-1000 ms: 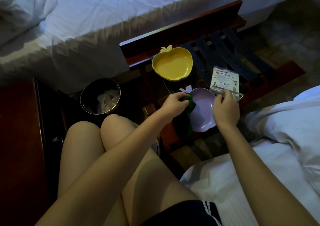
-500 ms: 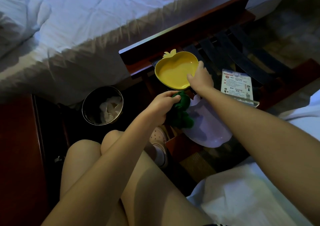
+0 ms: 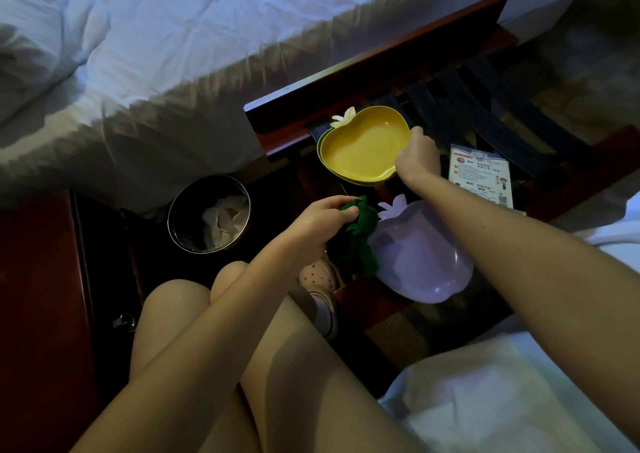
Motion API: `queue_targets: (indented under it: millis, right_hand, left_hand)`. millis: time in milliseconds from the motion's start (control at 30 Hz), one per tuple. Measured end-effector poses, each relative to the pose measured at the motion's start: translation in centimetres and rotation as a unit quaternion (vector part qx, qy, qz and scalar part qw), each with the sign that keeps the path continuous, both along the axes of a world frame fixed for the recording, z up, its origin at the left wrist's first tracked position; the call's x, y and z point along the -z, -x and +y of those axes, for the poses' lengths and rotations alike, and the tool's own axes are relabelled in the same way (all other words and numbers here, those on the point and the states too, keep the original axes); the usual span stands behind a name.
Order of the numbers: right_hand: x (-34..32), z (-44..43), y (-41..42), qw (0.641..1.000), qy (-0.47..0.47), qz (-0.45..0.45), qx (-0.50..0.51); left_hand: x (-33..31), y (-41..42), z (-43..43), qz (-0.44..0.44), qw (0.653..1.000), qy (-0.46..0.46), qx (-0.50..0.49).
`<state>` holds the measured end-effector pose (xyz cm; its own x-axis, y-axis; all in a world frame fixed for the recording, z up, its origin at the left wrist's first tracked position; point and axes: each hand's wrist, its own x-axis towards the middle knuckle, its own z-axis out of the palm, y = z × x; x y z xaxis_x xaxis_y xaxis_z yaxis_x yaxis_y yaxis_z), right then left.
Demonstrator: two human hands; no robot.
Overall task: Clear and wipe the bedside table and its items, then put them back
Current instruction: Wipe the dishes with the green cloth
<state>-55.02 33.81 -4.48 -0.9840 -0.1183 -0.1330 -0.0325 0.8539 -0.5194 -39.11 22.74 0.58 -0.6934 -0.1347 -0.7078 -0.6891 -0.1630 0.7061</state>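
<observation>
Head view, upper centre: the right hand reaches across to the yellow dish on the strapped rack, fingers curled over its right rim, probably to draw it in for wiping. Just below, the left hand pinches a bunched green cloth, ready beside the purple dish. A printed card lies further right.
</observation>
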Motion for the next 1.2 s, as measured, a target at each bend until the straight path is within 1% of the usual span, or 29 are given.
queue_targets:
  millis: [100,167,233,333,400,433,533,600,733,833,967,1067,1133,1200]
  right_hand:
    - [-1.0,0.1,-0.3,0.999,0.009,0.033,-0.006]
    - [-1.9,0.1,-0.7,0.998,0.041,0.048,-0.011]
    - [-3.0,0.5,-1.1,0.994,0.089,0.061,-0.004]
    - [-4.6,2.3,-3.0,0.977,0.196,0.074,0.027]
    - [-5.5,4.5,-5.5,0.963,0.251,0.085,0.044]
    - [-5.7,5.8,-7.0,0.959,0.262,0.088,0.056]
    - [-5.3,9.6,-11.5,0.957,0.258,0.074,0.112]
    - [-3.7,11.7,-13.6,0.958,0.247,0.053,0.136]
    - [-0.1,13.5,-16.1,0.967,0.222,0.025,0.122]
    - [1.5,13.5,-16.7,0.973,0.207,0.009,0.102]
    - [2.8,13.3,-16.2,0.973,0.203,0.005,0.113]
    - [3.5,13.2,-16.3,0.976,0.196,0.02,0.095]
    - [3.8,13.1,-16.5,0.978,0.187,0.028,0.091]
    - [3.7,13.0,-16.4,0.979,0.177,0.03,0.097]
  left_hand:
    - [-0.6,-0.3,0.3,0.009,1.0,-0.011,-0.019]
    - [-1.0,-0.5,0.6,0.024,0.999,-0.016,-0.033]
    - [-1.6,-0.8,0.9,0.048,0.997,-0.023,-0.052]
    - [-2.5,-1.6,1.3,0.098,0.992,-0.026,-0.079]
    - [-2.9,-2.6,1.6,0.131,0.988,-0.007,-0.087]
    - [-3.1,-3.3,1.8,0.146,0.986,0.007,-0.085]
    - [-3.8,-5.5,2.9,0.2,0.978,0.047,-0.046]
    - [-4.0,-6.7,3.5,0.237,0.967,0.092,-0.008]
    - [-3.2,-6.8,4.8,0.288,0.938,0.191,0.016]
    - [-1.6,-5.4,6.3,0.293,0.914,0.276,0.05]
    - [1.6,-3.4,8.6,0.28,0.875,0.357,0.168]
    - [4.6,-2.0,9.9,0.251,0.828,0.432,0.253]
    - [5.6,-1.0,10.8,0.238,0.816,0.467,0.243]
    - [5.8,-0.1,11.7,0.232,0.817,0.479,0.222]
